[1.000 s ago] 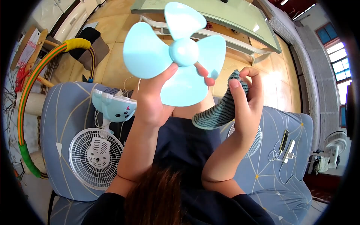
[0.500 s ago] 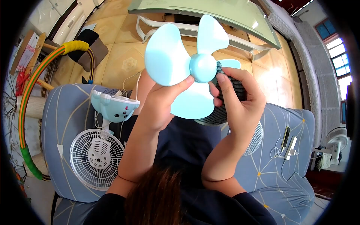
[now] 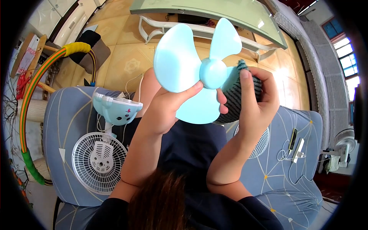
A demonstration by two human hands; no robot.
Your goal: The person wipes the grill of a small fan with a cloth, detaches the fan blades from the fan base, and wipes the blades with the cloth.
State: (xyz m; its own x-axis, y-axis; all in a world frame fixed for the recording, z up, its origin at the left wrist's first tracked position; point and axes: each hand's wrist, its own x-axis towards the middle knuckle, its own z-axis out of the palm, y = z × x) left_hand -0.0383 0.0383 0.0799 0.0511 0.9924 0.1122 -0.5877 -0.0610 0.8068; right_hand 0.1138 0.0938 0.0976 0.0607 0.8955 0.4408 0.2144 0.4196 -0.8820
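Observation:
A light blue fan blade with a round hub is held up in front of me. My left hand grips it near the hub, thumb on the front and fingertips showing past the lower blade. On the right, my right hand pinches a dark striped cloth that lies against the right-hand blade and partly covers it. Left of my lap rests the fan body, a white rear grille joined to a light blue base with a cartoon face.
The round front grille lies on the blue patterned sofa to my right, partly behind my forearm. Farther right are a power strip and a dark phone-like object. A glass-topped table stands ahead; a striped hoop leans at left.
The fan blade has shifted slightly right and tilted a little. My right hand has moved outward from the hub with the cloth, along the right-hand blade.

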